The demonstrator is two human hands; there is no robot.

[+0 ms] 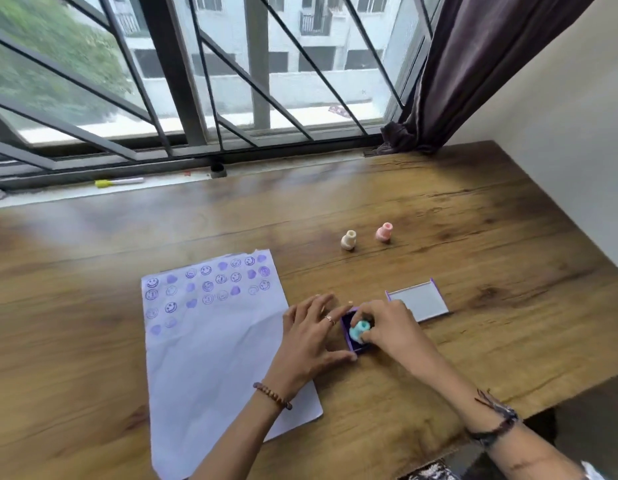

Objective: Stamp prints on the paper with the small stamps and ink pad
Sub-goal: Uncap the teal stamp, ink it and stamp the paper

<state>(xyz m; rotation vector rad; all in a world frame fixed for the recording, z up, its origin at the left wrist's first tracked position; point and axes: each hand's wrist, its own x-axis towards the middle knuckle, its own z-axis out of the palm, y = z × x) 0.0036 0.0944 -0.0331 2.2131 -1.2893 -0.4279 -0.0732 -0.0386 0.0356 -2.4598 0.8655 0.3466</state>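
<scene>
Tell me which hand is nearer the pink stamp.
Right. The right hand sits below the pink stamp, pressing a blue stamp into the ink pad; the left hand lies farther left, steadying the pad.

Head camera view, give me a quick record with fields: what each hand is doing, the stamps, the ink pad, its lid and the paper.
right hand: presses blue stamp into ink pad
left hand: steadies the pad, resting on paper's edge
spare stamps: cream stamp and pink stamp, upright, apart, farther back on table
lid: open side up, right of pad
paper: purple prints across top part, lower part blank
</scene>
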